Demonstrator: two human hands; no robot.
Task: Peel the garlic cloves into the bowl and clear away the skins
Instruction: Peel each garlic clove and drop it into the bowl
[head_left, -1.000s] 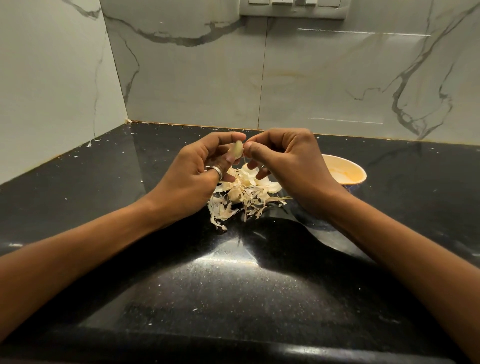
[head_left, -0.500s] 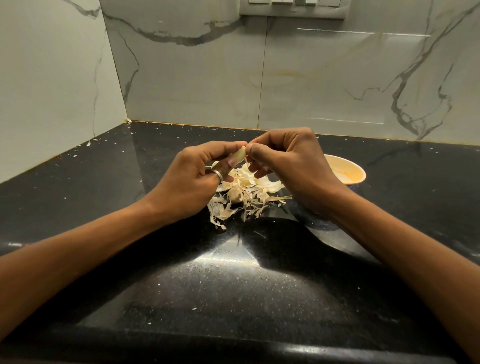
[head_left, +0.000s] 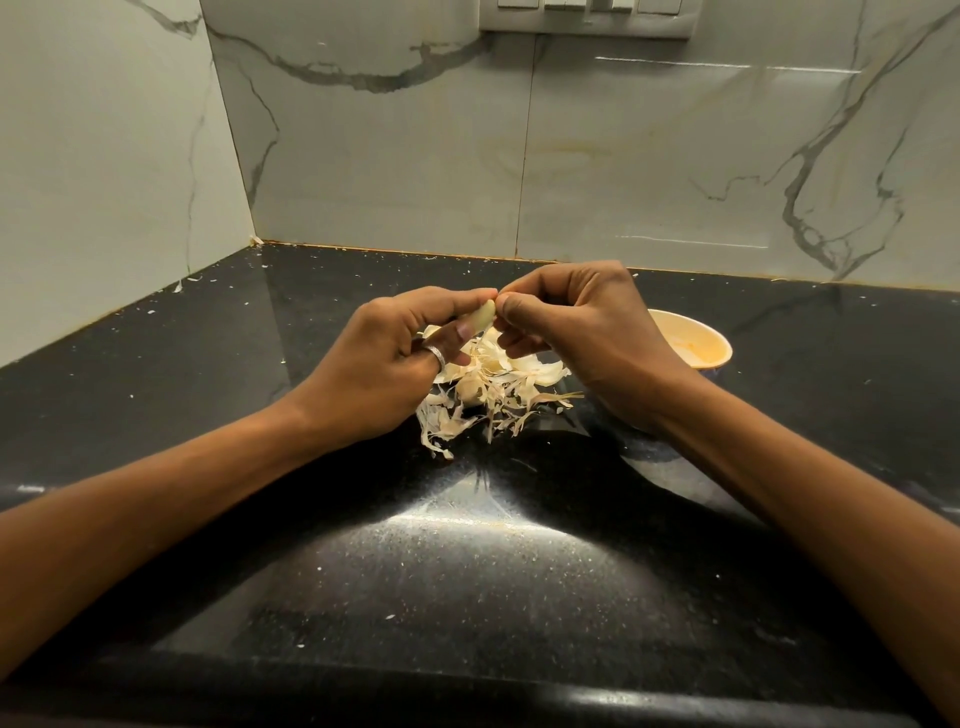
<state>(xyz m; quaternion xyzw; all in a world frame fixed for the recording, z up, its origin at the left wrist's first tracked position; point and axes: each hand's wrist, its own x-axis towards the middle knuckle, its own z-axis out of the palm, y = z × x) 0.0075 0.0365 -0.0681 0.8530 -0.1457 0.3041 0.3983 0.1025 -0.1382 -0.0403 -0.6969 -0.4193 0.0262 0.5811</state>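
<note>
A pale garlic clove (head_left: 482, 316) is held above the counter between both hands. My left hand (head_left: 395, 369), with a ring on one finger, grips the clove's lower end between thumb and fingers. My right hand (head_left: 582, 332) pinches the clove's upper tip with thumb and forefinger. Under the hands lies a heap of papery garlic skins (head_left: 493, 395) with at least one clove among them. A small cream bowl (head_left: 696, 345) stands to the right, partly hidden behind my right hand; its contents are not visible.
The black speckled countertop (head_left: 467, 582) carries small skin flakes scattered toward the back left. Marble wall tiles (head_left: 389, 156) close the back and left sides. A switch plate (head_left: 587, 18) sits high on the back wall.
The clove has tilted and sunk deeper between my fingers, showing less of itself. Both hands stayed over the skin heap with only small finger movements.
</note>
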